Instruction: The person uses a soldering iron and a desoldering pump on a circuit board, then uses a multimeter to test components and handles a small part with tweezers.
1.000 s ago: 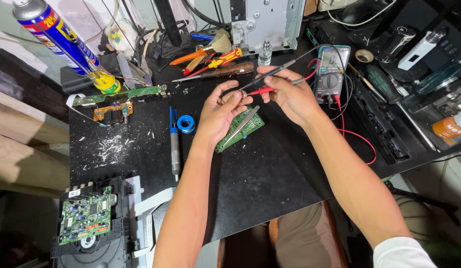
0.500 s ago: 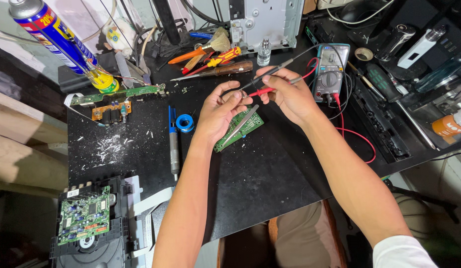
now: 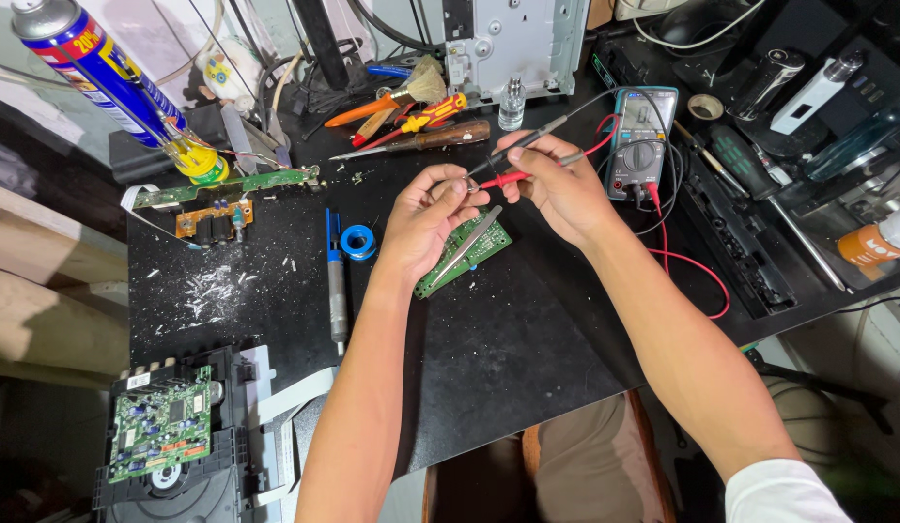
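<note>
Left hand (image 3: 426,221) pinching tiny part over small green circuit board (image 3: 466,254), tweezers tucked under fingers. Right hand (image 3: 557,184) gripping red and black slim probes (image 3: 516,167), tips meeting part. Grey multimeter (image 3: 641,140) sitting beside. Advice: steadying wrists on black mat (image 3: 489,349), keeping tips apart.

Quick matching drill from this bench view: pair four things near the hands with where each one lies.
Things:
1. small green circuit board
2. multimeter
3. blue solder reel
4. spray can

Places:
A. far left rear of the black bench top, tilted
B. under the left hand
C. just beyond the right hand, red lead trailing from it
D. left of the left hand, beside the blue-handled tool

Pairs: 1-B, 2-C, 3-D, 4-A
</note>
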